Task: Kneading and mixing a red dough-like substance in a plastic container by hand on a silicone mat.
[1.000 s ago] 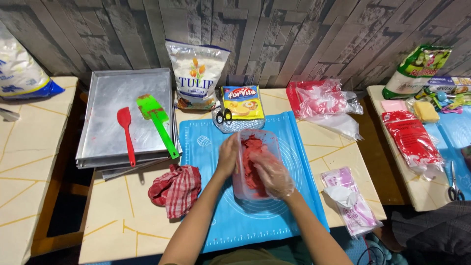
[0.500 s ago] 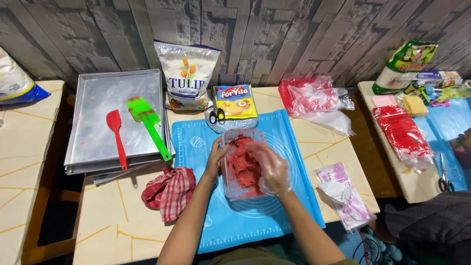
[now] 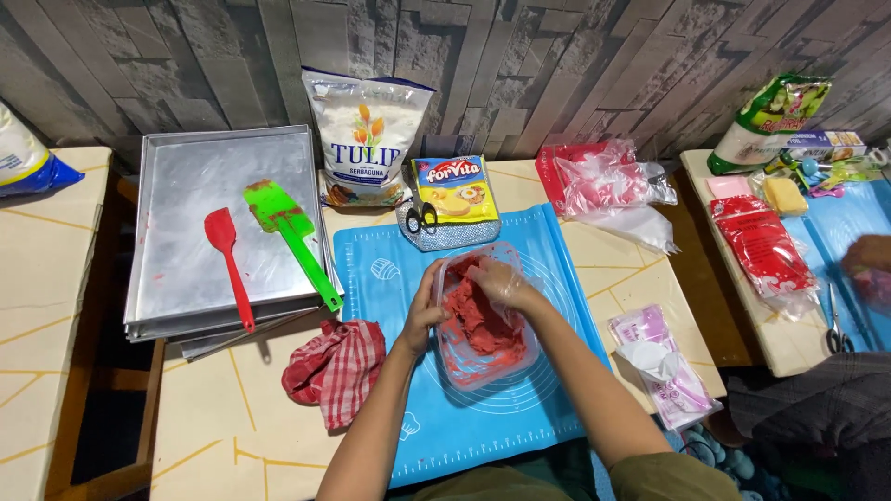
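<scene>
Tiled tabletop (image 3: 232, 427) against a dark stone-pattern wall (image 3: 557, 56), viewed from above, with a blue silicone mat (image 3: 390, 278) as reference. At the centre of the mat: clear plastic container (image 3: 483, 376) holding red dough (image 3: 483, 325). Left hand (image 3: 425, 311) clamped around the container's near-left wall; right hand (image 3: 497, 283) inside the container, fingers curled into the dough, seemingly under a thin glossy film, though hard to confirm. For good practice, judged from this view: brace the container firmly with the left hand so as not to skid on the smooth mat, press and fold with the right from the walls inward, and stay below the rim to avoid spilling dough onto the mat. Left of the mat: stacked metal baking trays (image 3: 186, 195) carrying a red spatula (image 3: 227, 260) and a green spatula (image 3: 288, 232), both smeared. Just off the mat's lower-left edge: crumpled red checked cloth (image 3: 334, 371). Behind the mat: upright flour bag (image 3: 367, 139), yellow packet (image 3: 455, 188) and scissors (image 3: 420, 215), the last two overlapping the mat's far edge, close to the container and the likeliest obstacles to a forward push. Right of the mat: red-and-clear plastic bags (image 3: 594, 176) and a pink-and-white packet (image 3: 664, 362). Well to the right of the mat, on a separate table: another person's hand (image 3: 868, 255) at work, apart from this station.
</scene>
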